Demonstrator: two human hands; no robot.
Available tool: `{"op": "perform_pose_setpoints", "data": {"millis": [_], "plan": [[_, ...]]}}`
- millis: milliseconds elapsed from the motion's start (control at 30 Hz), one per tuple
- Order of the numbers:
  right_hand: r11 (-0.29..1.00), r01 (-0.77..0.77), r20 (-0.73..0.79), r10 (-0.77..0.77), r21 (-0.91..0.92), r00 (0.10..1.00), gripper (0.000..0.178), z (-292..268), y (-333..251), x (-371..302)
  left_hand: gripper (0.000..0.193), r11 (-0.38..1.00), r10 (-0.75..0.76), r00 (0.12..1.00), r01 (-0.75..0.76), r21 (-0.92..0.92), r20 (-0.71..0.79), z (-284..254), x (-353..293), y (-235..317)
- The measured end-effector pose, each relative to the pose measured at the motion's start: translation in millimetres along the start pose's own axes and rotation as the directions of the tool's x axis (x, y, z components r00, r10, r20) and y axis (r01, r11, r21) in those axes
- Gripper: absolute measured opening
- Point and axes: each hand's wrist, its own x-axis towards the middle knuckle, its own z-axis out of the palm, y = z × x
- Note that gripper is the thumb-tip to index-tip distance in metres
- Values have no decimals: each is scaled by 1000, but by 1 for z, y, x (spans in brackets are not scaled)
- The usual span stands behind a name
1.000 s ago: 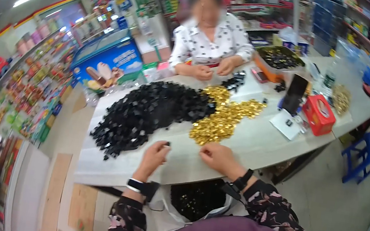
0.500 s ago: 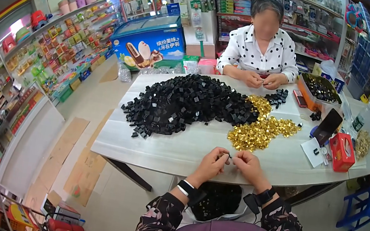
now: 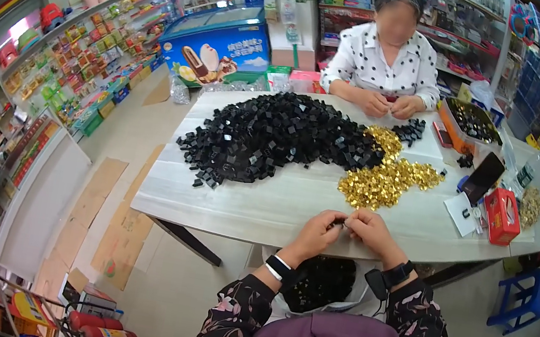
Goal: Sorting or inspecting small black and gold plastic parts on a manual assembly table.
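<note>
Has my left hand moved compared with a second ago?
Yes. The left hand has shifted right along the table edge to meet the right hand, below the gold pile.

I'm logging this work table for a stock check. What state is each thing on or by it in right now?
left hand: fingers pinched on a small piece, meeting the right hand
right hand: fingers pinched on the same small piece
black pieces: heaped loose on the table
gold pieces: heaped loose beside them
orange tray: open, holding black pieces
phone: propped up, screen dark
</note>
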Motion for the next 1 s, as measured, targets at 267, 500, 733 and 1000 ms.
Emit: {"op": "perform_pose_setpoints", "data": {"millis": [267, 500, 733, 1000], "plan": [[998, 51, -39, -52, -37, 998, 24, 9, 12, 1, 21, 977, -212, 976, 211, 37, 50, -5, -7, -1], [994, -102, 69, 105, -45, 992, 28, 3, 7, 9, 20, 961, -262, 965, 260, -90, -5, -5, -9, 7], [995, -101, 86, 100, 6, 991, 26, 3, 9, 2, 21, 988, -155, 988, 155, -17, 15, -7, 0, 16], [980, -198, 141, 193, 25, 971, 28, -4, -4, -3, 23, 985, -161, 986, 163, -62, 37, -4, -4, 18]]}}
